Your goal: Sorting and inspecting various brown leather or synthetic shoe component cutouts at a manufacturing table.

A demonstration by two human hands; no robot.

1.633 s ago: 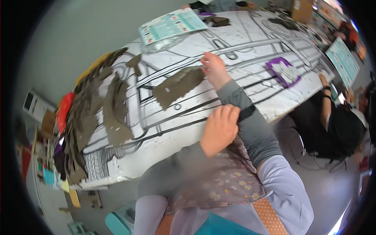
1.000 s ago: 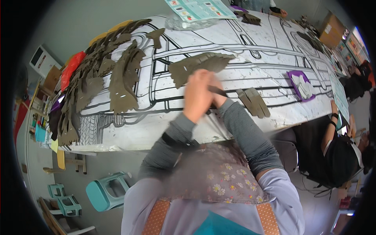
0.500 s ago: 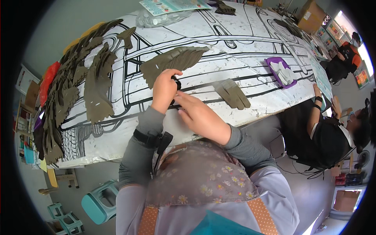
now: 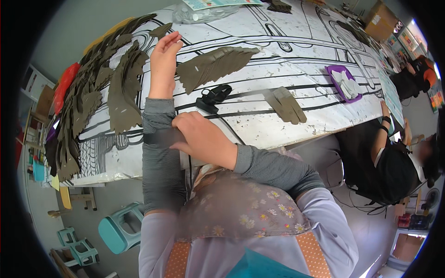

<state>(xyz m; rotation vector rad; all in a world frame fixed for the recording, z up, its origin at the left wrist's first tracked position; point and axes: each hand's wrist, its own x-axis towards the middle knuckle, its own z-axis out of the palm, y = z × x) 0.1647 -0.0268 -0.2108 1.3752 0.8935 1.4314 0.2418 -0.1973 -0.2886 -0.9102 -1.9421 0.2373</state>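
Observation:
My left hand (image 4: 163,65) is raised over the table with nothing in it, its fingers stretched up and slightly bent. Across my left forearm reaches my right hand (image 4: 204,137), thumb and fingers closed on a black wrist strap (image 4: 160,137) that is blurred by motion. A black strapped device (image 4: 214,98) with a thin cable lies on the table beyond my right hand. Close to it is a fanned stack of olive-brown gloves (image 4: 215,67). Farther right lie a few more brown gloves (image 4: 285,105), laid flat.
Overlapping brown gloves (image 4: 88,99) cover the table's left end beside a red bag (image 4: 66,85). A purple basket (image 4: 330,70) of white pieces stands right. At the back lies a clear plastic bag (image 4: 199,16). Another person (image 4: 394,171) sits at right; teal stools (image 4: 120,229) stand lower left.
The black device that was at my hands now lies on the table. My left hand has moved up and left; my right hand has shifted onto the strap at my left forearm.

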